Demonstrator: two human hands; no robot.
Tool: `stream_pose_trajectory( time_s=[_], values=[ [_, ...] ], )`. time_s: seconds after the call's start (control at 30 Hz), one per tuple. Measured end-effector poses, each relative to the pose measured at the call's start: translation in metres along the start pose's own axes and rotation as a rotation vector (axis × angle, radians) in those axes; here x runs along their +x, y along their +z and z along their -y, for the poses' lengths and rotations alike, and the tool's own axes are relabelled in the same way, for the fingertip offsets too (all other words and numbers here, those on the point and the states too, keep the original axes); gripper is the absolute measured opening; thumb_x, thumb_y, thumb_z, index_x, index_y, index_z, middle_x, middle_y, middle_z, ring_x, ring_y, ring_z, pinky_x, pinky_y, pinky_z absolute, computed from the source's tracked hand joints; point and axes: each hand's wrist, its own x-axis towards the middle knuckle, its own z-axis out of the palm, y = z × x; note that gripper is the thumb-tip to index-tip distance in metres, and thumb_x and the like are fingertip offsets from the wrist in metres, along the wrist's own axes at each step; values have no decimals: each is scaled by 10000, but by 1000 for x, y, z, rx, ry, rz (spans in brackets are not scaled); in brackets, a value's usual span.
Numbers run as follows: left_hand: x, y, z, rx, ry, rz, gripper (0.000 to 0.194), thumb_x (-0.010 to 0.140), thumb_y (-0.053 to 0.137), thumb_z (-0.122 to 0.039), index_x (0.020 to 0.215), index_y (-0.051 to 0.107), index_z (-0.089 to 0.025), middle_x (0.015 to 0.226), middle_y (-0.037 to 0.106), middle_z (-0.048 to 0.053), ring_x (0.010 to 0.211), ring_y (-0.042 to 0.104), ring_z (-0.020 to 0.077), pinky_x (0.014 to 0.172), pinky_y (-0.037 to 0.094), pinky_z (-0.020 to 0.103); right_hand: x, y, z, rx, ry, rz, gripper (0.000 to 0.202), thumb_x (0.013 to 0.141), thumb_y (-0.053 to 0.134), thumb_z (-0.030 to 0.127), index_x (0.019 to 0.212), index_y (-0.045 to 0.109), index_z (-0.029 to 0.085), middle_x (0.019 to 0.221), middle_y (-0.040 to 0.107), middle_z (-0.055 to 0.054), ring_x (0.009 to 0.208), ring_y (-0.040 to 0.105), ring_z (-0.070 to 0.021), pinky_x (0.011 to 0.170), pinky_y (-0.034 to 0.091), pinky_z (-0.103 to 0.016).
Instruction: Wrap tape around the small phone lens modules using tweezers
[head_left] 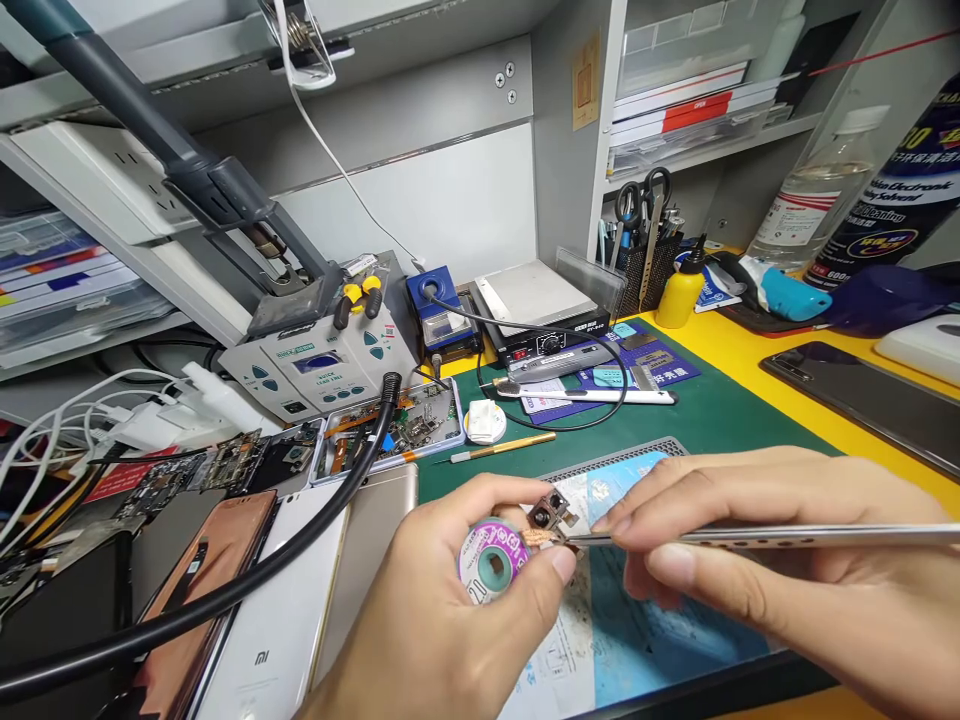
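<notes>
My left hand (450,620) is closed around a small round spool of desoldering braid (472,570) with a purple and white label. Between its thumb and forefinger it also pinches a small dual-lens phone camera module (546,512). A bit of copper-coloured braid shows by the thumb tip. My right hand (795,495) grips silver metal tweezers (765,538), held nearly level. Their tips reach the lower edge of the module beside my left thumb; whether they pinch anything there is hidden. Both hands are above a blue and white work pad (622,620).
Phones, including a white one (274,600), lie at left under a thick black hose (300,560). Behind stand a parts tray (457,425), a hot-air station (322,365) and a heating plate (540,300). A craft knife (502,447) and brush (592,395) lie on the green mat (750,410).
</notes>
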Motion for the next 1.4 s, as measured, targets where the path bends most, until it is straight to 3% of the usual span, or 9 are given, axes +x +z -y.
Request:
stream_pose_trajectory(
  time_s=[0.2, 0.43, 0.7, 0.93, 1.23, 1.4],
  values=[
    [0, 3, 14, 226, 358, -143, 243, 837, 712, -190, 1064, 782, -242, 846, 766, -10, 779, 724, 170, 763, 576, 236, 5, 0, 5, 324, 245, 80, 84, 881, 809, 268, 958, 840, 281, 818, 814, -2, 679, 746, -140, 623, 605, -173],
    [0, 0, 16, 309, 479, -119, 268, 854, 706, -130, 1105, 761, -206, 827, 746, -15, 752, 719, 136, 732, 566, 187, 7, -2, 1, 546, 390, 141, 125, 867, 834, 257, 989, 824, 233, 786, 821, -20, 679, 739, -152, 633, 608, -195],
    [1, 3, 10, 195, 320, -92, 209, 795, 701, -155, 962, 792, -243, 777, 759, -63, 726, 719, 115, 741, 553, 167, 8, -2, 4, 532, 372, 146, 97, 860, 835, 247, 956, 827, 235, 782, 814, -13, 682, 736, -143, 627, 603, -181],
    [0, 3, 4, 117, 112, -44, 252, 744, 709, -207, 964, 827, -248, 821, 797, -31, 756, 730, 171, 791, 577, 239, 6, 0, 8, 530, 376, 142, 70, 872, 827, 254, 932, 830, 218, 766, 808, -30, 678, 732, -147, 633, 607, -193],
    [-1, 3, 3, -150, -45, 68, 213, 741, 727, -262, 915, 825, -189, 723, 703, -18, 641, 592, 130, 599, 498, 198, 9, -3, 12, 615, 512, 180, 87, 896, 810, 291, 918, 835, 210, 773, 806, -45, 714, 747, -161, 688, 612, -228],
    [0, 1, -3, -241, -145, 90, 242, 710, 751, -284, 911, 827, -174, 699, 654, -10, 639, 531, 123, 571, 445, 200, 7, -4, 11, 644, 479, 188, 58, 890, 813, 272, 936, 839, 247, 793, 806, -32, 740, 749, -158, 706, 602, -223]
  ],
)
